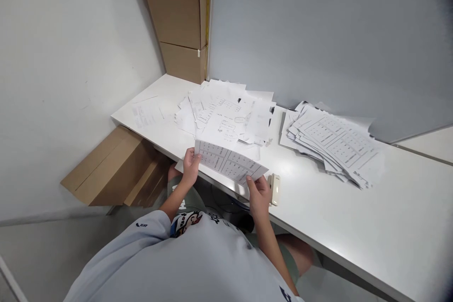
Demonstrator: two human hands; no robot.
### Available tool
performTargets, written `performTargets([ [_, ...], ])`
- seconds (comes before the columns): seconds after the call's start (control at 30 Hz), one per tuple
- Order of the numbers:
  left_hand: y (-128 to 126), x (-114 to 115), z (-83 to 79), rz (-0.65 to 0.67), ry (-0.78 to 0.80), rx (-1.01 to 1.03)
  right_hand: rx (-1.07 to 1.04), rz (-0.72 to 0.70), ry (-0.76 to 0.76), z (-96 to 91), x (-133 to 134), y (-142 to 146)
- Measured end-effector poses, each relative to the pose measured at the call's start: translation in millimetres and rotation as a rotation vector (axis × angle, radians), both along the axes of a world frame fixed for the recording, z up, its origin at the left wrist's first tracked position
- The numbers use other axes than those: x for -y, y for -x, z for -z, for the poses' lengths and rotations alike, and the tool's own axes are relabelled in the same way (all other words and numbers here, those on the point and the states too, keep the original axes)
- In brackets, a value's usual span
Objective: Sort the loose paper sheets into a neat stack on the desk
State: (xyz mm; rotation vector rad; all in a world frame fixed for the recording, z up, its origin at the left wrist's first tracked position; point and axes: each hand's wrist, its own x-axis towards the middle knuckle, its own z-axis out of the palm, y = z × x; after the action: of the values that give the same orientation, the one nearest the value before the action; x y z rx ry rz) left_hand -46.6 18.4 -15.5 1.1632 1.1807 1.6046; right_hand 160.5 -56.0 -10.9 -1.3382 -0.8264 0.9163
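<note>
A printed sheet of paper [226,163] with boxed tables is held up between my hands at the table's front edge. My left hand [191,166] pinches its left side, thumb on the printed face. On the right, my right hand [259,194] grips the lower right corner, thumb also in front. Whether it is one sheet or more I cannot tell. Just right of my right hand lies a cream stapler [275,189]. Behind the held paper spreads a loose pile of printed sheets [230,118].
A second stack of printed papers [332,139] lies to the right on the white table [396,217]. Cardboard boxes [177,16] are stacked at the back left corner. An open cardboard box [113,170] stands below the table's left end. A grey partition [318,33] rises behind.
</note>
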Motion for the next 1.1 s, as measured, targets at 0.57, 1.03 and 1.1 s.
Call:
performTargets([
  [0.57,2.5,6.6,-7.3,-0.005,-0.046,-0.026,0.054,0.110,0.009,-5.1,14.0,-0.1],
  [1.03,-54.1,46.8,-4.9,0.458,0.130,-0.094,-0.106,0.086,0.509,12.9,133.0,-127.9],
  [1.1,-71.9,43.3,-5.4,0.564,0.110,-0.177,-0.023,0.119,0.516,15.4,144.3,-143.1],
])
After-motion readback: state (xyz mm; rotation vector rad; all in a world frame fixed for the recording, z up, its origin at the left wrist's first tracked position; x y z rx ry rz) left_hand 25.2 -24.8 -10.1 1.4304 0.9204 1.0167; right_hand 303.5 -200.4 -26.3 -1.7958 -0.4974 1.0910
